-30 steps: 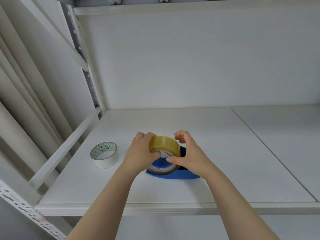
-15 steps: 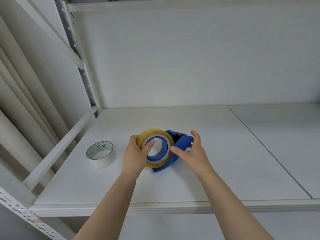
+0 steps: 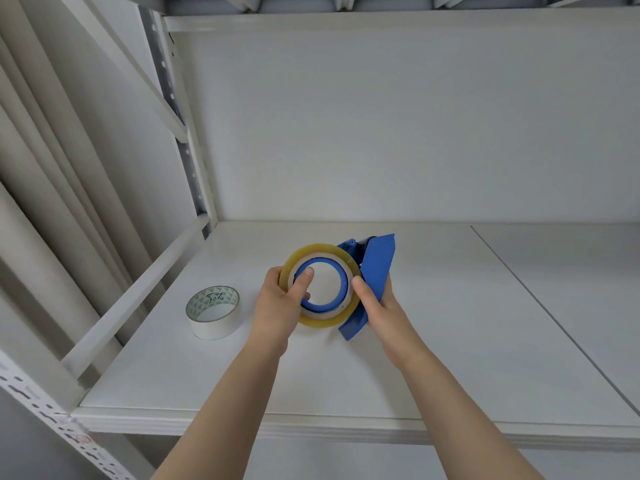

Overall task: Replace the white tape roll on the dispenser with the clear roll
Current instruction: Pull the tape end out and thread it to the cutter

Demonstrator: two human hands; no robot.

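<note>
The clear, yellowish tape roll (image 3: 320,320) sits around the blue hub of the blue dispenser (image 3: 375,271), lifted above the shelf and turned face-on to me. My left hand (image 3: 280,306) grips the roll's left rim, its thumb lying across the hub's edge. My right hand (image 3: 381,306) holds the dispenser's body from the right, thumb against the roll's right rim. The white tape roll (image 3: 213,311) lies flat on the shelf to the left, apart from both hands.
The white shelf board (image 3: 346,382) has a front lip near me and a seam (image 3: 540,306) running diagonally on the right. A slanted white rail (image 3: 138,292) and a perforated upright (image 3: 180,133) bound the left side. The back wall stands behind.
Both hands have raised the dispenser and clear roll off the shelf and tilted them toward me, so the roll's open face now shows. The white roll has not moved.
</note>
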